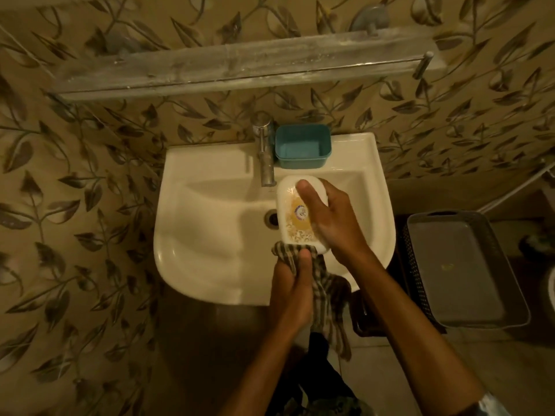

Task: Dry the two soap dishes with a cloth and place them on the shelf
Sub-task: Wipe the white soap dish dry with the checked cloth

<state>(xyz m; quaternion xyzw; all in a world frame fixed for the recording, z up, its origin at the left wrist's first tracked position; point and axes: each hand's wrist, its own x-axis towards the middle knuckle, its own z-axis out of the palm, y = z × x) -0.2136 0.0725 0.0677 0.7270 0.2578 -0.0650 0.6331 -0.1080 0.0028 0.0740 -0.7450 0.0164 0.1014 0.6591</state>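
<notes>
A white soap dish point(289, 210) with a patterned inside is held over the sink by my right hand point(329, 217), thumb across its upper rim. My left hand point(292, 285) grips a checked cloth point(326, 291) and presses it against the dish's near end; the cloth's tail hangs down below the basin. A blue soap dish point(303, 146) stands on the sink's back ledge, right of the tap. The grey shelf point(240, 66) runs along the wall above the sink with nothing on it.
The white sink point(195, 235) has a metal tap point(265, 157) at the back and a drain hole point(271, 219). A grey plastic basket point(462, 268) stands to the right of the sink. Leaf-patterned tiles cover the wall.
</notes>
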